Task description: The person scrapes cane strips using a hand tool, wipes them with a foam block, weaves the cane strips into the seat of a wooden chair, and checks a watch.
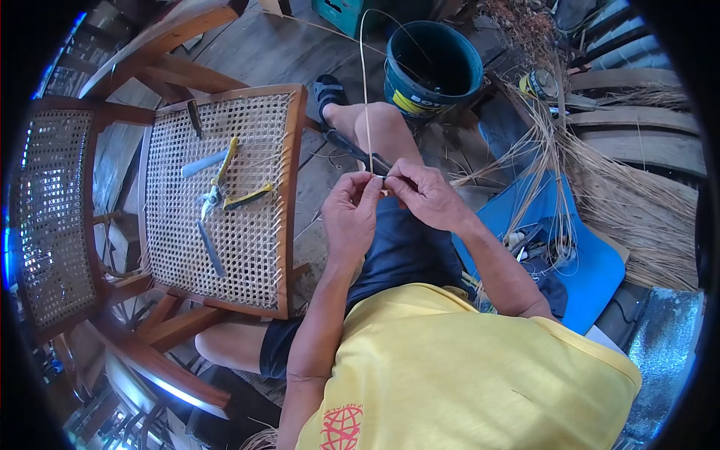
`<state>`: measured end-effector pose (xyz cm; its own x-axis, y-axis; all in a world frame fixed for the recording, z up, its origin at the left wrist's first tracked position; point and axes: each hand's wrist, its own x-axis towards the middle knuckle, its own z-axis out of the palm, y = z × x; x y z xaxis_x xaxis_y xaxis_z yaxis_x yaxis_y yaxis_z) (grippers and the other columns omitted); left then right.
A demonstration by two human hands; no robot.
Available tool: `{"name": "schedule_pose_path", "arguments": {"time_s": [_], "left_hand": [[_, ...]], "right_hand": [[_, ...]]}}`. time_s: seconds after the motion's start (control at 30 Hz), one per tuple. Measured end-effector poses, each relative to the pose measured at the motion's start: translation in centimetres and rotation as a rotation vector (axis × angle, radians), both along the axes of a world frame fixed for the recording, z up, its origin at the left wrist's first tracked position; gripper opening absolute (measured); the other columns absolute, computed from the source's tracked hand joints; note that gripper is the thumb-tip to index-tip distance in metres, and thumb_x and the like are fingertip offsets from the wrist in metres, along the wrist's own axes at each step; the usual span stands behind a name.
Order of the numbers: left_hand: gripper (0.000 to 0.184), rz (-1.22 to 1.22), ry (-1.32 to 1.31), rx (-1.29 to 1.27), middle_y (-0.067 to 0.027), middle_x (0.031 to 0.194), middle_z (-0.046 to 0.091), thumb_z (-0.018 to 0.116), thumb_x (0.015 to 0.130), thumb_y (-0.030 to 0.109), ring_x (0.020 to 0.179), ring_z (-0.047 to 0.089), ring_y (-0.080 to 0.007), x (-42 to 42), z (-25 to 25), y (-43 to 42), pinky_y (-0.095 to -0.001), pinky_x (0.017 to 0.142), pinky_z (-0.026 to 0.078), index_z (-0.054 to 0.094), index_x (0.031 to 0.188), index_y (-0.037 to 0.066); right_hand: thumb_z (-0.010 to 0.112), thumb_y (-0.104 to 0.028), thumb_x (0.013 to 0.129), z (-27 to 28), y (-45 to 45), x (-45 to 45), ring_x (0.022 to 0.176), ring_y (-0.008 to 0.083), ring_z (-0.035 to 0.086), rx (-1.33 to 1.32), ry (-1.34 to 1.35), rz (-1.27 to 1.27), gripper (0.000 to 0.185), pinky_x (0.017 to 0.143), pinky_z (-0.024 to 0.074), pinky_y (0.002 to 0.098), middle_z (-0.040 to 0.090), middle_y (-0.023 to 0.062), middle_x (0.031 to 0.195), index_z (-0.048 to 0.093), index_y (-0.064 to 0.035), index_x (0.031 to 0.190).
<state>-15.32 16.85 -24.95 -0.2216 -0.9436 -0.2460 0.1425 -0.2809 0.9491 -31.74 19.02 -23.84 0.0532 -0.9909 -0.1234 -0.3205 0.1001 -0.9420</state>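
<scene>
A long thin cane strand (365,90) rises from between my two hands and arches over toward the dark bucket. My left hand (351,206) is closed, thumb and fingers pinching the strand near its lower end. Close against it, my right hand (424,191) is also closed, pinching a small dark object at the strand; what it is exactly is too small to tell. Left of my hands is a wooden chair with a woven cane seat (255,150). On the seat lie yellow-handled cutters (212,196), a dark-handled tool (195,118) and two bluish-grey pieces (210,247).
A dark green bucket (442,109) stands beyond my knee. At the right, a blue plastic surface (592,277) holds small tools, with loose cane strands (630,202) heaped beside it. A metal container (660,367) is at lower right. The chair's woven backrest (56,217) is far left.
</scene>
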Motion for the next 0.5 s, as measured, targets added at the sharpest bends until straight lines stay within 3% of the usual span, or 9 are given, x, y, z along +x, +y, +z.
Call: {"name": "schedule_pose_path", "arguments": {"time_s": [0.07, 0.2, 0.27, 0.3, 0.5], "left_hand": [[0.012, 0.037, -0.065, -0.036, -0.0014, 0.083, 0.065, 0.067, 0.096, 0.012, 0.072, 0.058, -0.0043, -0.1, 0.2, -0.1, -0.0199, 0.064, 0.047, 0.064, 0.1, 0.0], [0.012, 0.166, 0.032, 0.023, -0.001, 0.082, 0.064, 0.066, 0.096, 0.012, 0.07, 0.056, -0.0036, -0.2, -0.6, -0.3, -0.0198, 0.063, 0.046, 0.063, 0.099, 0.001], [0.013, 0.158, -0.021, 0.012, -0.0055, 0.089, 0.067, 0.066, 0.096, 0.011, 0.075, 0.064, -0.0075, 0.1, -0.8, -0.3, -0.0218, 0.07, 0.053, 0.061, 0.1, 0.0], [0.013, 0.159, -0.023, 0.015, -0.0055, 0.089, 0.067, 0.066, 0.096, 0.011, 0.075, 0.064, -0.0075, 0.2, -0.8, -0.2, -0.0218, 0.07, 0.053, 0.061, 0.1, 0.0], [0.01, 0.088, -0.024, -0.181, -0.0068, 0.09, 0.067, 0.063, 0.097, 0.006, 0.08, 0.068, -0.0119, 0.2, -0.9, 0.2, -0.0225, 0.072, 0.054, 0.06, 0.102, -0.001]], "right_hand": [[0.06, -0.014, 0.099, 0.5, 0.0, 0.2, 0.067, 0.0084, 0.055, -0.002, 0.01, 0.028, 0.011, 0.062, 0.046, 0.0247, 0.059, 0.0023, 0.078, 0.058, -0.0031, 0.099], [0.063, -0.013, 0.097, -0.7, 0.2, 1.0, 0.07, 0.0074, 0.054, -0.081, -0.067, 0.051, 0.018, 0.062, 0.0451, 0.0243, 0.057, 0.0011, 0.083, 0.055, -0.0034, 0.109], [0.068, -0.023, 0.094, -0.6, 0.2, 1.5, 0.081, 0.0164, 0.06, -0.069, -0.068, -0.039, 0.03, 0.075, 0.0491, 0.0323, 0.062, 0.0084, 0.085, 0.055, -0.0049, 0.114], [0.068, -0.023, 0.094, -0.7, 0.2, 1.6, 0.081, 0.0164, 0.06, -0.066, -0.069, -0.038, 0.03, 0.075, 0.0491, 0.0323, 0.062, 0.0084, 0.085, 0.055, -0.0049, 0.114], [0.062, -0.015, 0.098, -0.3, -0.2, 1.8, 0.065, 0.0117, 0.058, 0.028, -0.172, -0.129, 0.016, 0.061, 0.0475, 0.0266, 0.058, 0.0051, 0.076, 0.053, -0.0065, 0.109]]}}
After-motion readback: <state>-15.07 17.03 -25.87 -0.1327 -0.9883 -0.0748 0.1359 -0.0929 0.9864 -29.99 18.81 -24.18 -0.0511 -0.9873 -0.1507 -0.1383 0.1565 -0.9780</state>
